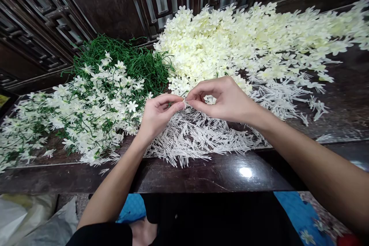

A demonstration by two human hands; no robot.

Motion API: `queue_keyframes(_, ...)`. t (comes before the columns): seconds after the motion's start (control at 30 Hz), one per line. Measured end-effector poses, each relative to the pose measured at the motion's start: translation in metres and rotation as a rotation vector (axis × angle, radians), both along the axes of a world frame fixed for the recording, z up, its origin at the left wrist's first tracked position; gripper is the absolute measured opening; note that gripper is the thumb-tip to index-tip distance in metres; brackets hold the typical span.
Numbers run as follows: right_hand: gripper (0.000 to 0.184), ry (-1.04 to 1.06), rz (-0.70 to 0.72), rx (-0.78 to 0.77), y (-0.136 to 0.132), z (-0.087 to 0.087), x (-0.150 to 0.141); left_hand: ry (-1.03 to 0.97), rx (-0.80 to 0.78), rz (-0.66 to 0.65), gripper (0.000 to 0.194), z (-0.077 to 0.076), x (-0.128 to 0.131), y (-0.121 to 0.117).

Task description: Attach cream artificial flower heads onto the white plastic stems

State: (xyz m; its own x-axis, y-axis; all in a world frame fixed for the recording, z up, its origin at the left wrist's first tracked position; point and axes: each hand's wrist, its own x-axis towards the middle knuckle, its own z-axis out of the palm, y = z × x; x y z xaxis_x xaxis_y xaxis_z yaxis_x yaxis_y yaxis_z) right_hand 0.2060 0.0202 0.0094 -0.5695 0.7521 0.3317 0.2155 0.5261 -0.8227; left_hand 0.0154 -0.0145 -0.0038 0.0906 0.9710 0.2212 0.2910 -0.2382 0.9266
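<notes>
You are holding a small white piece point(184, 101) between your two hands, just above the near-middle of the counter point(221, 173). Your left hand point(157, 115) is coming in from the near left, its thumb and index fingers clamping together on the piece; your right hand point(223, 98) is meeting it from the right, fingertips pinching together at the same spot, with a gap showing behind them. The piece is mostly hiding in your grip, so you cannot tell its long axis or which way it is pointing.

Beneath your hands, spiky white pieces point(198, 136) are lying in a loose heap, many along the near edge pointing their tips toward you. Pale yellow-white blossoms point(225, 46) are spreading along the far side to the right. Green stems point(127, 59) are tangling at the far left, and stemmed white flowers point(92, 107) are piling nearer, left of your left hand.
</notes>
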Motion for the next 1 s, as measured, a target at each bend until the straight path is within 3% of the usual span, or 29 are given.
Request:
queue_keyframes(0.23,0.013,0.018,0.031,-0.076,-0.0023,0.0014,-0.0015,-0.002,-0.012,0.003,0.005,0.0004,0.0006,-0.0001)
queue_keyframes(0.47,0.010,0.062,-0.038,-0.052,-0.0027,-0.0014,-0.0032,-0.112,-0.044,-0.012,0.008,0.0006,-0.0003,-0.0015)
queue_keyframes(0.67,0.009,0.074,-0.089,-0.075,-0.0033,0.0007,-0.0035,-0.068,0.078,0.078,0.004,0.0015,0.0013,-0.0029)
queue_keyframes(1.0,0.012,0.078,-0.120,-0.058,-0.0030,0.0058,-0.0012,-0.080,0.144,-0.011,0.012,0.0017,-0.0029,-0.0010)
